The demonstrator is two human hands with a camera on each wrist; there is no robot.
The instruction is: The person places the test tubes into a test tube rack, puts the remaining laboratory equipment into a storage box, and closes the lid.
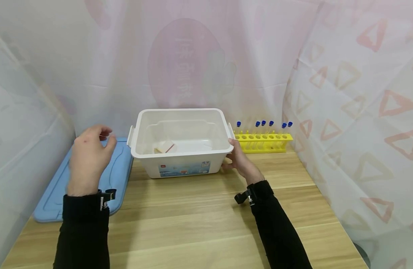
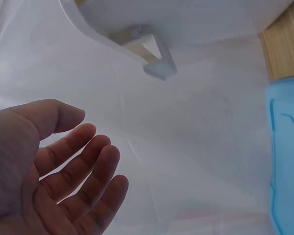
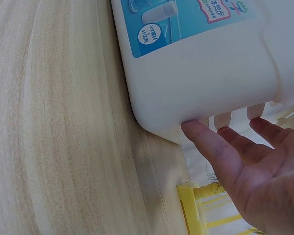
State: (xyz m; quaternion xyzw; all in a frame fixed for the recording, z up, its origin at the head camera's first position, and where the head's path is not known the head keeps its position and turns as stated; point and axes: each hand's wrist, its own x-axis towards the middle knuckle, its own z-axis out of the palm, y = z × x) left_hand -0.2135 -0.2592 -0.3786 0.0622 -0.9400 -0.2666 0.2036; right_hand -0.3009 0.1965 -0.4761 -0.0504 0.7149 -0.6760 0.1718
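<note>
A white plastic storage box [image 1: 184, 158] with a blue label stands on the table, its top uncovered. My right hand [image 1: 241, 160] touches its right end, below the handle. In the right wrist view, the fingertips [image 3: 201, 132] of that hand rest against the box wall [image 3: 210, 73], fairly straight. To the left of the box, my left hand [image 1: 92, 157] hovers above a blue lid [image 1: 120, 175], holding nothing. Its fingers [image 2: 98, 176] are loosely bent in the left wrist view, apart from the box handle [image 2: 159, 66]. Inside the box lies a small pale piece [image 1: 165, 147] with a reddish edge.
A yellow test tube rack [image 1: 263, 143] stands behind and right of the box, holding several clear tubes with blue caps [image 1: 263, 122]. Pale printed curtains [image 1: 193, 56] hang around the back and sides of the wooden table [image 1: 182, 224].
</note>
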